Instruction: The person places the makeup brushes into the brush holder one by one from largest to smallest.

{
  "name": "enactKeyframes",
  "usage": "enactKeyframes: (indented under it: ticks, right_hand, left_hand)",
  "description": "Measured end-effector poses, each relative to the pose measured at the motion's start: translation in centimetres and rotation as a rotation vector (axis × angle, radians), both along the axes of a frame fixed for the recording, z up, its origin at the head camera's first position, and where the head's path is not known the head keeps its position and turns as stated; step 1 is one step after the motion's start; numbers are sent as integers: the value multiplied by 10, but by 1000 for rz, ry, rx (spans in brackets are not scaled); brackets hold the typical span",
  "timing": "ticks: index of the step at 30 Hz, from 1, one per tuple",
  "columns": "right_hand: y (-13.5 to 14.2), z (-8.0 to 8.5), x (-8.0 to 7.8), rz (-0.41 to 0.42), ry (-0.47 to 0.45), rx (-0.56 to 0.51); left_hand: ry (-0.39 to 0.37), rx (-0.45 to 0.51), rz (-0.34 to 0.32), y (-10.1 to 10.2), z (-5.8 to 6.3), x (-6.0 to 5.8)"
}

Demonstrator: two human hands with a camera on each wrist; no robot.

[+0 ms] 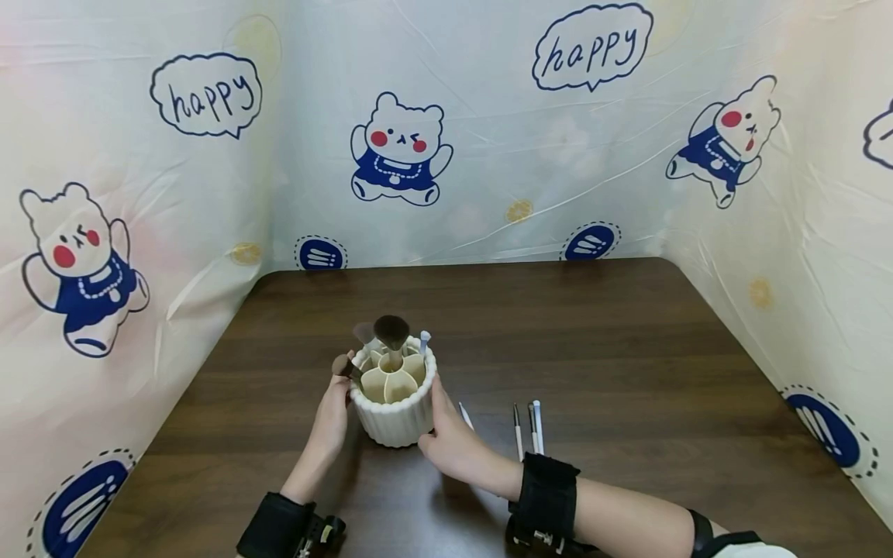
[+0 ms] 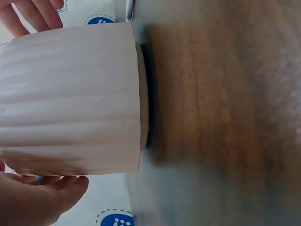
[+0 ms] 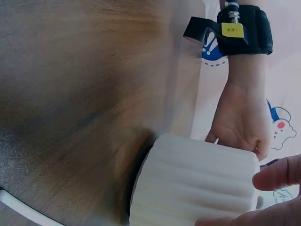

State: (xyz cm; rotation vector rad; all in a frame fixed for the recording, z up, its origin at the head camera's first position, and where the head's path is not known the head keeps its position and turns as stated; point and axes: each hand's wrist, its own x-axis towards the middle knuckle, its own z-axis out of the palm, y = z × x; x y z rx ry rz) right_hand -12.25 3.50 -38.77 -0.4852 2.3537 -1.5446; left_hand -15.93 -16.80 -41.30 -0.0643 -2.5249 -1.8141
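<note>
A cream ribbed makeup brush holder [image 1: 394,422], divided inside into several petal-shaped compartments, stands between the hands. From its middle rises a large dark-bristled brush [image 1: 391,332]. A smaller brown brush [image 1: 343,366] leans out over the left rim, and a light-blue-ended stick [image 1: 424,342] pokes up at the right back. My left hand [image 1: 331,422] holds the left side of the holder; my right hand [image 1: 456,443] grips its right side, thumb toward me. In the left wrist view, a dark shadow lies under the holder's base [image 2: 144,94]; whether it touches the table I cannot tell.
Right of the holder, several slim brushes [image 1: 537,428] lie on the dark wooden table [image 1: 593,341], partly behind the right forearm. A white slim stick [image 1: 466,416] lies nearer the right hand. Printed curtains [image 1: 474,155] hang around the table's back and sides.
</note>
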Motion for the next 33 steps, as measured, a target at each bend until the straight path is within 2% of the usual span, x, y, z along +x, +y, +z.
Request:
enactKeyframes:
  ticks: [2, 8, 12, 17, 21, 24, 27, 33]
  right_hand:
    - [0, 0, -1, -8, -1, 3]
    - [0, -1, -9, -35, 16, 31]
    - [1, 0, -13, -34, 17, 32]
    - [2, 0, -12, -25, -10, 16]
    - [2, -1, -4, -20, -38, 28]
    - [1, -1, 1, -2, -41, 25]
    - [-1, -1, 5, 8, -16, 14]
    - [-1, -1, 3, 4, 7, -7]
  left_hand:
    - [-2, 21, 9, 1, 0, 1]
    - [12, -23, 85, 8, -5, 10]
    - [19, -42, 101, 10, -8, 15]
    - [72, -98, 118, 8, -8, 14]
    - [64, -148, 138, 3, -8, 9]
    - [14, -138, 132, 0, -8, 4]
    - [-5, -121, 105, 0, -8, 1]
    - [35, -114, 83, 5, -9, 0]
